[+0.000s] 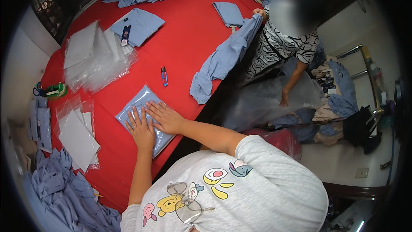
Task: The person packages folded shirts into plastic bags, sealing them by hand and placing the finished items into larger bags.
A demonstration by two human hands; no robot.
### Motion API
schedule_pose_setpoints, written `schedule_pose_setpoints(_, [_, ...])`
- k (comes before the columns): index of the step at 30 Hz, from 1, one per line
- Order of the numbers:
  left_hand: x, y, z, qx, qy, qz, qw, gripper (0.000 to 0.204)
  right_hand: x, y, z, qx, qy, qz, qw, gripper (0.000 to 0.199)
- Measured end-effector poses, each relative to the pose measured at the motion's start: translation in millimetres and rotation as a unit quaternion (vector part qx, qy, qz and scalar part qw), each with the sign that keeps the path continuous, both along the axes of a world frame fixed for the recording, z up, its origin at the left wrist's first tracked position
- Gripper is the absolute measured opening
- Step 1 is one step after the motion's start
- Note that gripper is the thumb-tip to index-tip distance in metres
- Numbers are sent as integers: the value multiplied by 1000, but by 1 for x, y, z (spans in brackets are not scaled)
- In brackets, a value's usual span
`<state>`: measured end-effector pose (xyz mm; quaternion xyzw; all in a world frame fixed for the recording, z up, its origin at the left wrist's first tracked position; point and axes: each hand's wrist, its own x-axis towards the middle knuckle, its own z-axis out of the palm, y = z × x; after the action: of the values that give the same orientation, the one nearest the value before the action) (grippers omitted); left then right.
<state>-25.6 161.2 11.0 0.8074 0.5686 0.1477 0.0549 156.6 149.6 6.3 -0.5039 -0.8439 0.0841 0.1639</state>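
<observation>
The lower edge of the bagged blue garment [143, 118] is covered by both hands, and its far side is blurred by glare on the plastic; the left hand [140, 129] is laid flat on it, fingers spread, nothing grasped; the right hand [165, 117] is pressed open beside it at two o'clock; blue snips [164, 76] are seen at twelve o'clock on the red table [184, 38].

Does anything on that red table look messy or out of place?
One thing: a blue garment hangs crumpled over the red table's right edge, half off it. The small blue snips lie loose mid-table. Otherwise both hands, left hand and right hand, press flat on a neatly bagged blue garment.
</observation>
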Motion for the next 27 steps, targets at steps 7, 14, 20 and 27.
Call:
schedule_pose_setpoints(7, [3,4,4,-27,18,5,999,63,2,6,1,-29,21,6,999,79])
schedule_pose_setpoints(14, [5,5,4,-34,24,3,999,62,4,6,-3,-39,37,6,999,80])
schedule_pose_setpoints(20, [6,5,4,-44,39,11,998,61,2,7,-6,-56,42,12,998,79])
schedule_pose_setpoints(27, [1,6,-4,-37,26,5,999,61,1,10,-12,-36,83,16,996,77])
